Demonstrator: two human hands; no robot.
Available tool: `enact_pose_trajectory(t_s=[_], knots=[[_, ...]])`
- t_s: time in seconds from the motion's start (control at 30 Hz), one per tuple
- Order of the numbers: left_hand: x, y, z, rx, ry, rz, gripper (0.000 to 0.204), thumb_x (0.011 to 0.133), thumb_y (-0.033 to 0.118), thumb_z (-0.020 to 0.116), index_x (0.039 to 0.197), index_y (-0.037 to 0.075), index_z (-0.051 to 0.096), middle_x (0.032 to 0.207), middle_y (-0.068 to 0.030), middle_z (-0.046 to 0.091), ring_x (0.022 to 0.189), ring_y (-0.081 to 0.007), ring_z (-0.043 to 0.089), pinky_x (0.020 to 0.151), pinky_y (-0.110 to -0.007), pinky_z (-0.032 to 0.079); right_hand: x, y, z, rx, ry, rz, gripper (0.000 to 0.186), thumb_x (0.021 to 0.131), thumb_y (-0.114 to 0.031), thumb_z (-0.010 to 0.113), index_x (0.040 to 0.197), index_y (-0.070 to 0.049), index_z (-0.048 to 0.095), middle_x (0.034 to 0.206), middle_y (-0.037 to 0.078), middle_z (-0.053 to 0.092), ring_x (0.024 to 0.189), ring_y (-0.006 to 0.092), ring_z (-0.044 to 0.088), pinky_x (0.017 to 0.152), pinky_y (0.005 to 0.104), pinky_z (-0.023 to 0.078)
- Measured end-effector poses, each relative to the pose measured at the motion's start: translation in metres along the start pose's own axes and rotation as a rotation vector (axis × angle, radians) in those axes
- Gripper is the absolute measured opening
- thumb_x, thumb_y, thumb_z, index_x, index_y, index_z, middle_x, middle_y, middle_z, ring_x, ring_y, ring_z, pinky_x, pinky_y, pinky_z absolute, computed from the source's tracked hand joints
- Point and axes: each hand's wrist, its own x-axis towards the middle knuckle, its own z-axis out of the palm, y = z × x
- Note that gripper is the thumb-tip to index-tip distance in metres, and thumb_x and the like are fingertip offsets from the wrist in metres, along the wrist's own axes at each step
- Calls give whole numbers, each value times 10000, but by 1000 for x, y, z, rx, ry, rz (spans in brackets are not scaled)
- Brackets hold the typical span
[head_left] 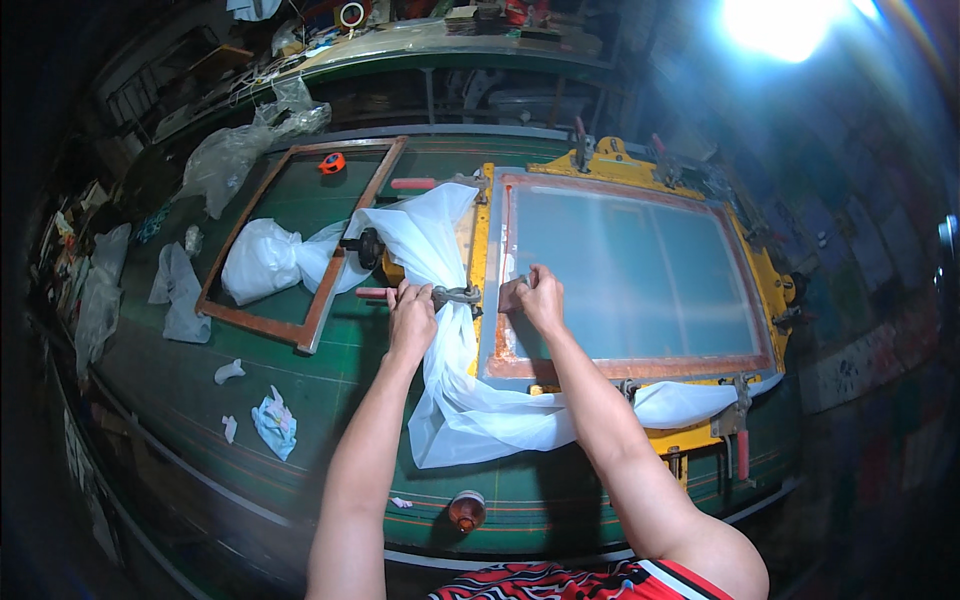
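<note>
My right hand (542,301) pinches a small flat brown scraper-like piece (511,295). That piece touches the left rim of a framed mesh screen (630,270), where the border is reddish brown with pale patches. To its left, my left hand (411,322) lies across a toggle clamp (458,296), its fingertips bent over the lever beside the red handle (374,293). Sheer white mesh cloth (440,390) hangs around the clamp and runs along the near side of the screen. A yellow metal stretching frame (480,235) with several clamps surrounds the screen.
An empty brown-rimmed frame (260,322) lies at left with an orange tape measure (332,163) and a bundled white cloth (260,262). Near the front edge of the green table (300,380) stands a jar of brown liquid (467,511). A crumpled rag (274,423) lies at left.
</note>
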Motion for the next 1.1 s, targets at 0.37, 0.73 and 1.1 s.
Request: enact_pose_trajectory(t_s=[0.37, 0.73, 1.1], knots=[[-1, -2, 2, 1, 0, -3, 340, 954, 97, 582, 1261, 2, 695, 1241, -171, 652, 1363, -397, 474, 1197, -604, 259, 9, 3, -6, 119, -63, 101, 508, 791, -117, 708, 1255, 78, 638, 1014, 221, 704, 949, 357, 698, 868, 424, 546], [-3, -1, 5, 11, 35, 5, 351, 931, 70, 587, 1258, -5, 691, 1251, -172, 647, 1365, -392, 477, 1204, -596, 263, 30, 6, 8, 90, -63, 63, 512, 785, -104, 694, 1255, 90, 632, 1033, 222, 699, 971, 370, 693, 895, 428, 540], [-4, 0, 6, 10, 52, 10, 360, 916, 42, 582, 1254, -13, 693, 1242, -177, 641, 1366, -395, 477, 1209, -592, 261, 49, 10, 3, 154, -57, 182, 534, 784, -90, 689, 1281, 92, 625, 1033, 221, 710, 982, 356, 699, 899, 413, 542]])
